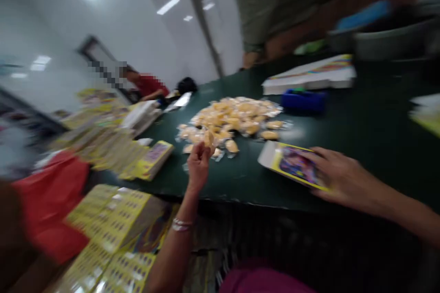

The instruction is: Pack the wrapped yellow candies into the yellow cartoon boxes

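My left hand [198,165] pinches a wrapped yellow piece [209,139] in clear film, held up at the near edge of a pile of similar wrapped pieces [237,114] on the dark green table [223,181]. To the right, my right hand [335,176] is wrapped round a small yellow-edged box [299,165] with a colourful printed face. The box lies on its side near the table's front edge, its white flap end open and turned toward the pile.
Behind the box sit a blue tape dispenser [304,100] and a stack of white cartons [309,75]. Rows of yellow boxes [113,146] stand at the left, with more stacked below [113,233]. A person in red [149,86] is at the far left.
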Motion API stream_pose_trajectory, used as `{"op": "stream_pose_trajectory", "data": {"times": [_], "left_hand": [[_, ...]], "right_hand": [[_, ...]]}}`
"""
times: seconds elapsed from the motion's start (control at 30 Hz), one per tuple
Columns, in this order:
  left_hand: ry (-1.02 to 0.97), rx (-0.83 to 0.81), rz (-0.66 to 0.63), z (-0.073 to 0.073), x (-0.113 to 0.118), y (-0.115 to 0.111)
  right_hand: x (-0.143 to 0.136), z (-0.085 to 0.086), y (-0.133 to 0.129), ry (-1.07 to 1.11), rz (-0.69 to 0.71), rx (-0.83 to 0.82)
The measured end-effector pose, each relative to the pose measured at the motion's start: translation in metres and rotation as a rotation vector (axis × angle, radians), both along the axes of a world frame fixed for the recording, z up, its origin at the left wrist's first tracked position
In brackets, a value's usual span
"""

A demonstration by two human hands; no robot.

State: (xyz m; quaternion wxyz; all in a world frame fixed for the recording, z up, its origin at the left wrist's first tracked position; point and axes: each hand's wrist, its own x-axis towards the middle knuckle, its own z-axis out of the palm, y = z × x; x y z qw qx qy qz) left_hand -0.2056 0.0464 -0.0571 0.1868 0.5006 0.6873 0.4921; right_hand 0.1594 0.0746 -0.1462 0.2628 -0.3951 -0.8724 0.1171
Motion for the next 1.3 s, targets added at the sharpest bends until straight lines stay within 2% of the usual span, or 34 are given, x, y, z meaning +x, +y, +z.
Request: {"op": "stream_pose_trajectory", "data": {"times": [0.1,0.17,0.23,0.37,0.43,0.53,0.7,0.83,0.9,1.0,1.1,1.2,1.3], "left_hand": [[-0.232,-0.253,-0.415,-0.006,0.045,0.013],[-0.314,-0.431,-0.574,-0.008,0.065,0.021],[-0.305,-0.493,-0.575,-0.006,0.071,0.03],[-0.246,-0.456,-0.504,0.002,0.064,0.04],[-0.24,-0.496,-0.552,0.001,0.066,0.039],[-0.188,-0.605,-0.636,-0.008,0.073,0.042],[0.06,-0.702,-0.779,-0.018,0.078,0.07],[0.282,-0.611,-0.868,-0.018,0.094,0.091],[0.35,-0.523,-0.826,-0.021,0.105,0.095],[0.407,-0.407,-0.697,-0.028,0.113,0.092],[0.382,-0.394,-0.652,-0.032,0.112,0.079],[0.243,-0.455,-0.787,-0.027,0.106,0.061],[-0.073,-0.56,-0.911,-0.02,0.097,0.052]], "right_hand": [[0.007,0.027,-0.012,-0.152,-0.022,-0.06],[0.006,0.037,-0.014,-0.193,-0.039,-0.062],[0.008,0.041,-0.017,-0.2,-0.042,-0.034],[0.013,0.044,-0.026,-0.207,-0.047,0.033],[0.012,0.042,-0.026,-0.216,-0.048,0.054],[0.009,0.04,-0.025,-0.19,-0.053,0.083],[0.007,0.039,-0.025,-0.209,-0.048,0.062],[0.01,0.042,-0.026,-0.276,-0.052,0.082],[0.012,0.041,-0.025,-0.288,-0.078,0.079],[0.015,0.039,-0.024,-0.26,-0.101,0.058],[0.015,0.038,-0.023,-0.24,-0.104,0.034],[0.015,0.038,-0.023,-0.235,-0.097,0.028],[0.015,0.038,-0.022,-0.218,-0.073,0.054]]}}
